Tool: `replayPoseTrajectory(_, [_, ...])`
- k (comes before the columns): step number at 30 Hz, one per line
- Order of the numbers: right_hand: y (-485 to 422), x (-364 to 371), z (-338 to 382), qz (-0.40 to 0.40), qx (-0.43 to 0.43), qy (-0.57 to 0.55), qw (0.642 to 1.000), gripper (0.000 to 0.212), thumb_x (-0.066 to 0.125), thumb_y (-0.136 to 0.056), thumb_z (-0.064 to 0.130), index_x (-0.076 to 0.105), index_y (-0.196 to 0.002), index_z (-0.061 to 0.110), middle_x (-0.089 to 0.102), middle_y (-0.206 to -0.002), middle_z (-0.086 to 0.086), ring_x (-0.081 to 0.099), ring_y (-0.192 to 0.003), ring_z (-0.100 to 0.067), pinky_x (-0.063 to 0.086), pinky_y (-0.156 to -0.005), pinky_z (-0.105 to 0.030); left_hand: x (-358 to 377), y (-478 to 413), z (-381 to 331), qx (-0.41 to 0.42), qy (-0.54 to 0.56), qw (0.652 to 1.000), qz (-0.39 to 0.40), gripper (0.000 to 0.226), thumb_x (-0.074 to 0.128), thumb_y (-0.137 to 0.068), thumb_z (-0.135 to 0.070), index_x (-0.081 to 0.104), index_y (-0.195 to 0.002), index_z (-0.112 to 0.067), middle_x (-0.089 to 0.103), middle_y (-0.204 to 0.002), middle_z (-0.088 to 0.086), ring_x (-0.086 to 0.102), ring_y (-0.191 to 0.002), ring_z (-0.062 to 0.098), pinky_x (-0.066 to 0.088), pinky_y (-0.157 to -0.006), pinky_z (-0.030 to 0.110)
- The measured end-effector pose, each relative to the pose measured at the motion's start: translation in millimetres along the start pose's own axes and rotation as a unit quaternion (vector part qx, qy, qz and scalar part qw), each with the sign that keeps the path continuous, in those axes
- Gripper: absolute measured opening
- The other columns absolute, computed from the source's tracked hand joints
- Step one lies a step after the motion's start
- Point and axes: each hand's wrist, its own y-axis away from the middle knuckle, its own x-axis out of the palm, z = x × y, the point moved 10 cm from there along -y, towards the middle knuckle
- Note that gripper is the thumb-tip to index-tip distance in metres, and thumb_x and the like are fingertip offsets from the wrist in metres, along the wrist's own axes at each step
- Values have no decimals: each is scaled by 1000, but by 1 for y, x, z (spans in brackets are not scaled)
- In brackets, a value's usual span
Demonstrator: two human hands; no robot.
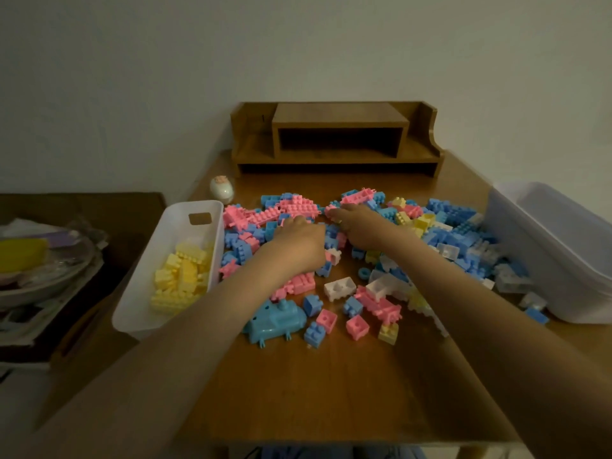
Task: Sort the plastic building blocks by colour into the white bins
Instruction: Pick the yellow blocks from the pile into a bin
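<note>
Head view: the left hand (298, 240) lay back up on the pile of blocks (447, 226), its fingers bent down among pink pieces; I cannot tell whether it held anything. Just beside it, the right hand (361, 226) reached a little farther, its fingertips pinching a pink block (331, 211) at the pile's far side. The blocks were small studded plastic bricks in pastel pink, blue, yellow and white or clear. Some were joined into longer strips, and all were spread loose across the middle of the wooden worktop (331, 392). Pink ones gathered mostly around the hands, blue and clear ones to the right. A larger blue animal-shaped piece (275, 318) sat near the left forearm. The left bin (139, 293), white with a cut-out handle, stood at the worktop's left edge and held only yellow blocks (185, 276). The right bin (563, 260) stood at the right edge, touching the pile. A wooden shelf (337, 137) stood at the back, with an egg-shaped toy (221, 189) near it.
</note>
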Motion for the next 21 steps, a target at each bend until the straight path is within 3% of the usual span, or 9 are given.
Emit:
replayPoseTrajectory(4, [-3, -5, 0, -30, 9, -30, 999, 46, 47, -91, 0, 42, -133, 17, 36, -139, -10, 43, -123, -30, 42, -94, -37, -8, 7, -6, 20, 48, 998, -30, 26, 45, -97, -21, 51, -120, -13, 45, -122, 12, 45, -109, 27, 43, -87, 36])
replayPoseTrajectory(8, [7, -8, -5, -9, 38, -36, 999, 38, 46, -92, 1, 45, -128, 13, 54, -124, -12, 53, -109, -27, 45, -86, -33, -12, 19, -24, 95, 88, 991, -30, 18, 44, -98, -17, 57, -110, -13, 54, -114, 8, 52, -94, 19, 42, -73, 28])
replayPoseTrajectory(13, [34, -20, -13, -32, 29, -70, 997, 21, 45, -94, 11, 51, -113, 12, 57, -108, -8, 50, -89, -19, 38, -74, -27, -4, 37, -37, 151, 77, 985, -15, 21, 48, -96, -23, 58, -113, -16, 58, -112, 3, 52, -95, 15, 39, -74, 25])
replayPoseTrajectory(16, [54, -34, -21, -58, 29, -100, 993, 15, 40, -94, 11, 47, -107, 15, 55, -96, -8, 49, -82, -21, 36, -67, -29, -5, 51, -46, 173, 78, 982, -21, 21, 50, -95, -28, 59, -112, -18, 54, -99, -3, 49, -90, 14, 38, -73, 25])
replayPoseTrajectory(18, [64, -39, -22, -47, 20, -84, 995, 21, 37, -93, 8, 51, -105, 18, 55, -97, -5, 49, -83, -21, 36, -64, -28, -5, 60, -52, 187, 82, 979, -24, 19, 53, -93, -32, 58, -107, -20, 50, -93, -5, 47, -88, 13, 36, -74, 28])
replayPoseTrajectory(21, [77, -38, -25, -6, 29, -47, 998, 29, 34, -93, 6, 58, -98, 22, 56, -106, -3, 52, -104, -21, 40, -79, -30, 0, 72, -61, 193, 75, 978, -21, 23, 56, -90, -40, 59, -103, -22, 46, -88, -8, 43, -86, 12, 31, -75, 32])
